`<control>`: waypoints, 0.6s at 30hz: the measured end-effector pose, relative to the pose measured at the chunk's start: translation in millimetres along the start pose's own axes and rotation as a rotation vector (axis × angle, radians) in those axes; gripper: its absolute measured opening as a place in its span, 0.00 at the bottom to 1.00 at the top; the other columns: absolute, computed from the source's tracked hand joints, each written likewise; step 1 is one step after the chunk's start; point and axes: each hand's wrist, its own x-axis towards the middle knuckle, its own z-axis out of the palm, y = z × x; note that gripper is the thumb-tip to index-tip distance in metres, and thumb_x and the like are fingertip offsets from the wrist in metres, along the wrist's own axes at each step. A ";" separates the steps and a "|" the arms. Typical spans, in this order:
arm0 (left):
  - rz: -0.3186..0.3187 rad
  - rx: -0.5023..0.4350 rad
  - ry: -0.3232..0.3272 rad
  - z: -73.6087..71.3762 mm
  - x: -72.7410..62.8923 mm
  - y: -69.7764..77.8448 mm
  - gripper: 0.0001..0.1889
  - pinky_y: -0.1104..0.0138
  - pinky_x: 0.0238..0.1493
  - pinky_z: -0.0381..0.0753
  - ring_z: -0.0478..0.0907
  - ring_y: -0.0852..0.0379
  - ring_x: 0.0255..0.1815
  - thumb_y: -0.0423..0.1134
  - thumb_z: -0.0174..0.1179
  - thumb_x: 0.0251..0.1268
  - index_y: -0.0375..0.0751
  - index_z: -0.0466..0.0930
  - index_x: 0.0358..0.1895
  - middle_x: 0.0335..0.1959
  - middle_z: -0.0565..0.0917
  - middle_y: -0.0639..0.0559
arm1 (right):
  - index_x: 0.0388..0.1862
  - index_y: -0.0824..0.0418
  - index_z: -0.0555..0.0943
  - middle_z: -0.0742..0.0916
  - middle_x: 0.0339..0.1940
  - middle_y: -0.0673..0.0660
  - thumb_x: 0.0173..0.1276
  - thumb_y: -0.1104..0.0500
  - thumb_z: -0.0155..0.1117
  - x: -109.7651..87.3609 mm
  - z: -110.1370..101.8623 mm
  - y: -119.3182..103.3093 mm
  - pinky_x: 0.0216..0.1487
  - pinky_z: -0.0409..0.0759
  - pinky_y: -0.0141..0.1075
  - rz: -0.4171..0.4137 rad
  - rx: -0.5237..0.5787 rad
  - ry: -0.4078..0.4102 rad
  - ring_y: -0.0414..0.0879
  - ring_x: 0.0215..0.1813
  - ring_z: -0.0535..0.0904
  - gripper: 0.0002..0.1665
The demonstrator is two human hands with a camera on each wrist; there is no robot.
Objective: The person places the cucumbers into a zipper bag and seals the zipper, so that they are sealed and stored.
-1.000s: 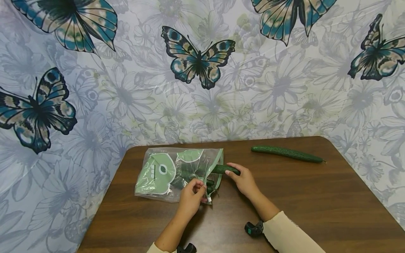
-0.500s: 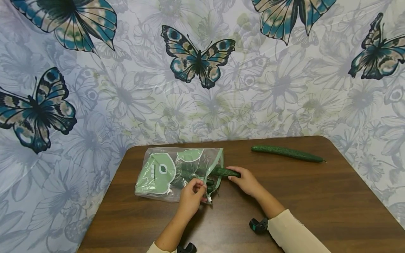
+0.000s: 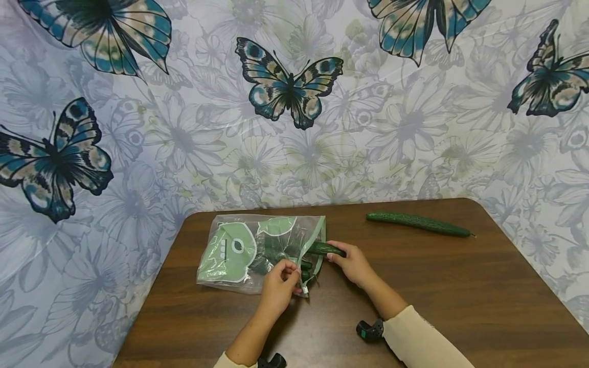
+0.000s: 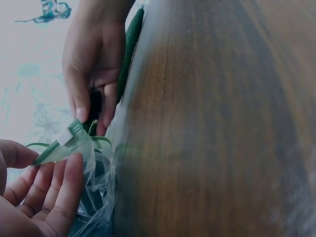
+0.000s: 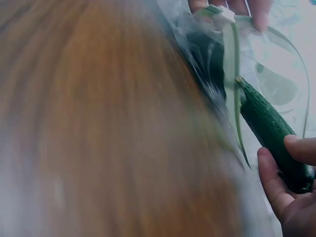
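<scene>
A butterfly-printed wall covering is filling the view at twelve o'clock, beyond the table, whose brown wood-grain top is carrying everything. On it, the clear zip bag with green prints is lying with its mouth facing three o'clock. The loose cucumber is resting at two o'clock from my right hand, well apart from the bag. The held cucumber is pointing toward nine o'clock, its far part sitting inside the bag's mouth; I am gripping its outer end between the thumb and fingers of that hand. Another cucumber is showing just inside the mouth, toward seven o'clock from it. With my left hand I am pinching the bag's edge at four o'clock from its middle, near the white zip slider.
</scene>
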 end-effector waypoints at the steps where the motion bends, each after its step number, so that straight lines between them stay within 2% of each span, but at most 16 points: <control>1: -0.003 0.002 0.000 0.3 1.0 -1.9 0.03 0.49 0.31 0.92 0.83 0.36 0.31 0.26 0.58 0.68 0.27 0.77 0.39 0.32 0.81 0.36 | 0.65 0.61 0.80 0.88 0.53 0.63 0.71 0.62 0.66 0.7 2.8 -0.9 0.54 0.84 0.34 0.003 0.025 0.002 0.51 0.50 0.86 0.24; 5: -0.007 -0.004 -0.002 1.1 9.0 -22.4 0.03 0.54 0.29 0.93 0.83 0.42 0.31 0.29 0.60 0.69 0.30 0.78 0.40 0.32 0.81 0.39 | 0.65 0.66 0.79 0.88 0.52 0.67 0.71 0.65 0.65 3.9 12.4 -2.9 0.44 0.83 0.24 0.012 0.118 0.007 0.50 0.43 0.88 0.24; 8: 0.002 -0.010 -0.006 1.2 13.8 -36.2 0.04 0.60 0.27 0.93 0.83 0.49 0.29 0.31 0.61 0.69 0.33 0.79 0.41 0.33 0.81 0.41 | 0.64 0.66 0.80 0.87 0.56 0.67 0.70 0.65 0.66 6.4 18.2 -4.9 0.45 0.82 0.21 0.021 0.173 0.016 0.47 0.45 0.86 0.23; 10: 0.014 -0.011 -0.010 0.7 13.6 -37.3 0.04 0.63 0.26 0.93 0.83 0.51 0.28 0.32 0.61 0.69 0.34 0.79 0.40 0.32 0.81 0.42 | 0.64 0.66 0.79 0.85 0.59 0.67 0.70 0.66 0.65 8.2 21.3 -5.8 0.47 0.83 0.21 0.029 0.215 0.018 0.46 0.49 0.85 0.23; 15: 0.024 -0.006 -0.020 0.2 13.9 -38.1 0.03 0.64 0.26 0.92 0.83 0.49 0.28 0.32 0.61 0.69 0.35 0.79 0.40 0.32 0.81 0.43 | 0.68 0.73 0.73 0.80 0.64 0.73 0.73 0.67 0.61 12.9 28.6 -6.2 0.58 0.87 0.30 0.054 0.350 -0.033 0.59 0.55 0.86 0.26; 18: 0.020 -0.004 -0.021 0.2 14.0 -37.6 0.03 0.64 0.26 0.92 0.83 0.50 0.28 0.32 0.61 0.69 0.36 0.79 0.40 0.32 0.81 0.44 | 0.71 0.76 0.66 0.77 0.65 0.77 0.76 0.67 0.57 15.7 32.2 -5.3 0.65 0.85 0.39 0.074 0.411 -0.090 0.64 0.58 0.84 0.28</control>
